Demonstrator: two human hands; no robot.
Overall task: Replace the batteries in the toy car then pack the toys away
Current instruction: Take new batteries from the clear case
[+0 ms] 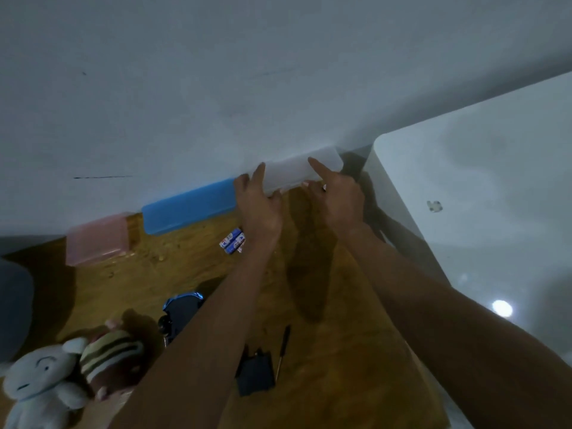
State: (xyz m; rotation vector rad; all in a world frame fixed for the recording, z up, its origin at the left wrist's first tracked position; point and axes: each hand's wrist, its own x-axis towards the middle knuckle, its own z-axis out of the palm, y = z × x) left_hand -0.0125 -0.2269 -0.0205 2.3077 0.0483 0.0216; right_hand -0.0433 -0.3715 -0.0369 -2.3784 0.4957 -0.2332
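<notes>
A white translucent box [294,170] stands against the wall at the far edge of the wooden surface [325,305]. My left hand [258,205] holds its left end, fingers on the front and thumb under the lower edge. My right hand [339,195] pinches its right part, index finger stretched across the front. A few blue-and-white batteries [232,241] lie just below my left wrist. The dark blue toy car [181,314] sits partly behind my left forearm. A black battery cover [255,374] and a thin screwdriver [283,351] lie near me.
A blue box [188,207] and a pink box [97,239] line the wall to the left. A white plush toy [40,382] and a striped brown plush [113,356] lie at the lower left. A white cabinet [479,196] borders the right.
</notes>
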